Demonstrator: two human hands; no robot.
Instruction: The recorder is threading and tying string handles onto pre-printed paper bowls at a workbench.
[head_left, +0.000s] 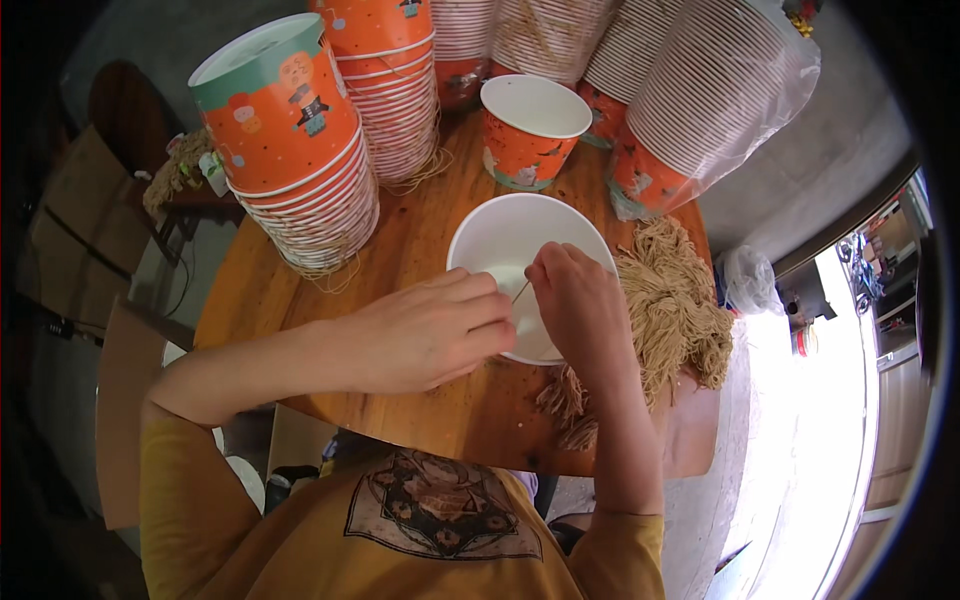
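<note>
In front of me on the wooden table (420,225) stands a wide paper bucket (510,232), its white inside facing up. Both my hands are over its opening. A short piece of thin tan string (521,291) runs between them. The right end is pinched in the fingertips of my right hand (582,305). My left hand (435,332), back upward with fingers curled, closes on the other end; its fingertips are mostly hidden. Beside the bucket, to the right, lies a big loose bundle of tan strings (675,305), with a smaller tuft (568,400) near the table's front edge.
At the left rises a tall stack of orange and green paper buckets (300,130), strings hanging around it, with another stack (385,100) behind. A single orange bucket (533,130) stands beyond mine. Plastic-wrapped stacks (705,90) line the back right.
</note>
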